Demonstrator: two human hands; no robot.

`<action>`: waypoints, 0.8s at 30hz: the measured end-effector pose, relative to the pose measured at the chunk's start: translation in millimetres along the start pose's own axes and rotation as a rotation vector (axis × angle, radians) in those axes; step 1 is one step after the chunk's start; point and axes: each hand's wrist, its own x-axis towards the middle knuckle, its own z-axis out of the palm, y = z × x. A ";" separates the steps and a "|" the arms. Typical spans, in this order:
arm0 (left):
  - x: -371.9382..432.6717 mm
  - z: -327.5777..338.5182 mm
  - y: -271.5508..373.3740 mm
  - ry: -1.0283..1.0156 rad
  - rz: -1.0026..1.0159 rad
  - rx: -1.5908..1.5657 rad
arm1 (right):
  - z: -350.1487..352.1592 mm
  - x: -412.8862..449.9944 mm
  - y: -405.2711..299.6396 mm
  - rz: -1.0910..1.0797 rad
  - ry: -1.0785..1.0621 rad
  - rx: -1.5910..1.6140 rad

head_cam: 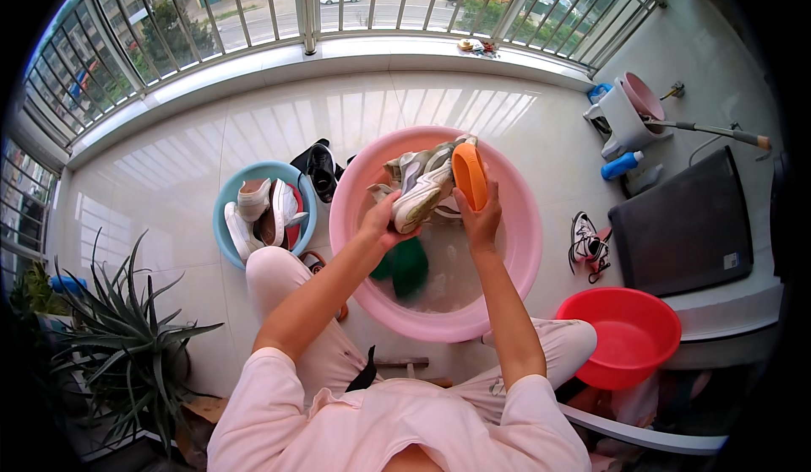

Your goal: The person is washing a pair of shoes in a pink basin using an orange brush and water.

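My left hand (384, 220) grips a white sneaker (423, 194) by its heel end, tilted above a large pink basin (524, 244). In my right hand (479, 212) is a scrub brush with an orange handle (469, 174), held against the toe end of that shoe; its bristles are hidden. Another pale shoe (400, 169) shows behind the sneaker, partly covered by it. Cloudy water (466, 269) fills the bottom of the basin. Dark green items (408, 268), too blurred to name, lie in the water below my left hand.
A light-blue basin (220, 219) with several white shoes stands left, beside a black shoe (322, 171). To the right are a red basin (624, 339), a black-and-white sneaker (588, 244), a blue bottle (621, 165) and a white stool (624, 117). An aloe plant (136, 332) spreads at lower left.
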 end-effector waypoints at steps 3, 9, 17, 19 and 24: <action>5.5 -0.6 1.0 -0.039 0.073 -0.092 | 11.8 -53.6 3.4 -0.032 0.010 -0.002; 34.3 -17.9 -15.7 0.084 0.367 0.011 | 2.2 -18.6 -10.3 0.076 0.001 0.131; 18.0 2.3 -3.0 0.030 0.555 -0.006 | -9.2 -75.2 18.3 0.060 -0.025 -0.055; 17.1 2.1 -3.0 -0.016 0.624 0.033 | -16.3 -75.5 -7.4 0.079 0.032 -0.002; 1.1 13.3 -8.8 -0.050 0.567 0.113 | -14.4 -65.4 -52.1 -0.176 -0.186 -0.023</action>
